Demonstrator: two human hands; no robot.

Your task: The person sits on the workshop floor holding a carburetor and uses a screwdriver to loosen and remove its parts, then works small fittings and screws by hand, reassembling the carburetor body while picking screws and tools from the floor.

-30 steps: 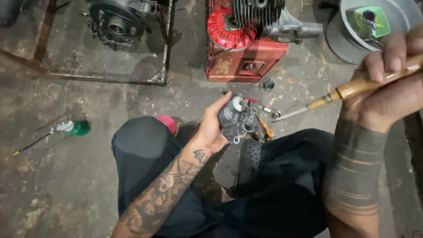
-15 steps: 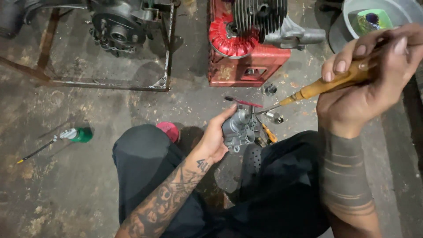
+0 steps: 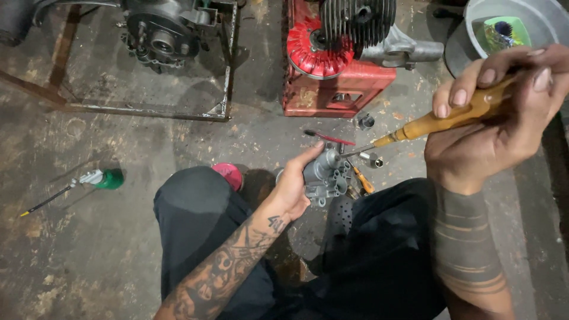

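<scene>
You are crouched over a stained concrete floor (image 3: 89, 255), with a metal frame (image 3: 225, 71) carrying a grey engine casing (image 3: 157, 35) ahead on the left and a finned engine with a red fan housing (image 3: 341, 32) on a red crate (image 3: 338, 95) ahead on the right. A grey basin (image 3: 462, 41) sits at the top right. Between your knees, your left hand (image 3: 293, 186) is clamped around a small grey carburettor body (image 3: 326, 175), held up off the floor. Your right hand (image 3: 504, 118) is closed on the wooden handle of a screwdriver (image 3: 450, 118), whose tip meets the top of the carburettor body. By the look of it, you are working a screw there; the next move calls for a steady grip and the blade seated square. Small loose parts (image 3: 373, 159) lie just beyond, and a green-capped tool (image 3: 104, 178) well apart on the left.
</scene>
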